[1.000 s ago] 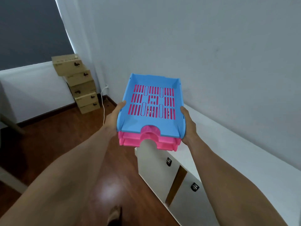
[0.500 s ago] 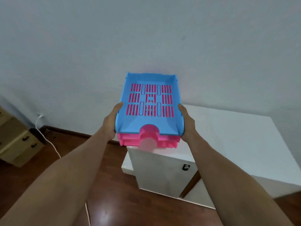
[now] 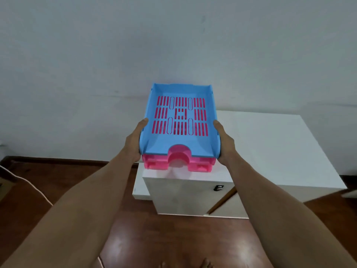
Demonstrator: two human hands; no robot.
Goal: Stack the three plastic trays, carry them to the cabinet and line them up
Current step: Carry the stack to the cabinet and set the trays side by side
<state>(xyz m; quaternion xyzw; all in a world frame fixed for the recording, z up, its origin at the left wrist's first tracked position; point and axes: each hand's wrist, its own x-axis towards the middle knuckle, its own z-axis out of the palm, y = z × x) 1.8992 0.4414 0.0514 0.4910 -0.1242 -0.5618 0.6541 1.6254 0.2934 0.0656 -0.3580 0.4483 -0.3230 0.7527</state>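
Note:
A stack of plastic trays hangs in the air between my hands, a blue tray (image 3: 180,144) on top and pink trays (image 3: 154,163) under it, pink showing through the blue slots. My left hand (image 3: 133,140) grips the stack's left side and my right hand (image 3: 225,143) grips its right side. The stack hovers over the near left corner of the white cabinet (image 3: 270,144), which stands against the wall. How many pink trays lie below I cannot tell exactly.
The pale wall (image 3: 173,45) rises right behind the cabinet. The cabinet front (image 3: 183,194) has a small dark handle (image 3: 218,188) and a door standing slightly ajar. A white cable (image 3: 29,182) trails over the dark wooden floor (image 3: 164,238) at left.
My view has swung right and drawn closer to the cabinet; the cardboard boxes at left have left the frame. The stack, still held in both hands, now hovers over the cabinet's corner.

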